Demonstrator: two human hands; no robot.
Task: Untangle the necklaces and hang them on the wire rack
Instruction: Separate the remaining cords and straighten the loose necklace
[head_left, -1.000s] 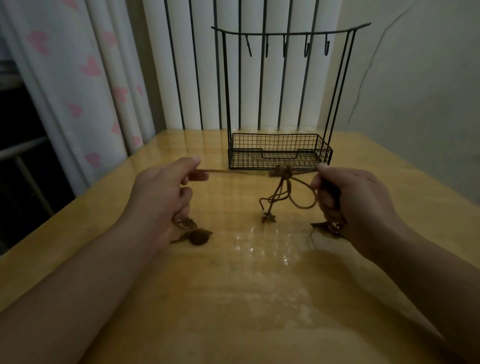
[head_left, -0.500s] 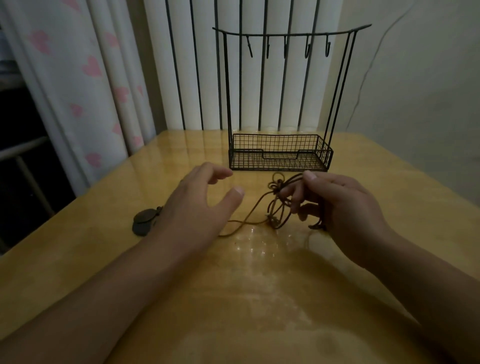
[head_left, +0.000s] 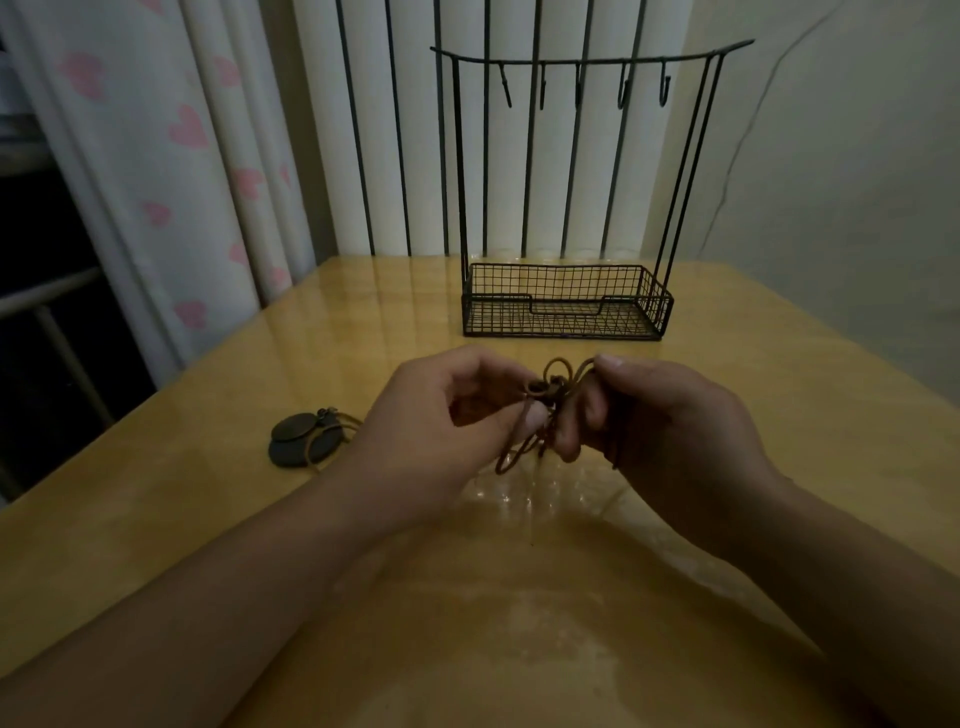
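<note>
No writing or brand can be read on any thing here. The left hand and the right hand meet above the middle of the wooden surface, and both pinch the knot of brown cord necklaces between thumb and curled fingers. The knot is held just above the surface, with small loops standing up from it and longer loops hanging down toward the wood. One cord runs from behind the left hand to the left, where two dark round pendants lie flat on the surface, one partly over the other, near the left edge.

The wire rack stands upright behind the hands, near the far edge, with its long side across the view. Its mesh basket sits at the bottom, and its top bar carries five hooks that hang down with nothing on them. Bare surface lies between the hands and the rack, and a wide bare part lies in front, under the forearms. A curtain with pink hearts hangs at the left, and a wall is at the right.
</note>
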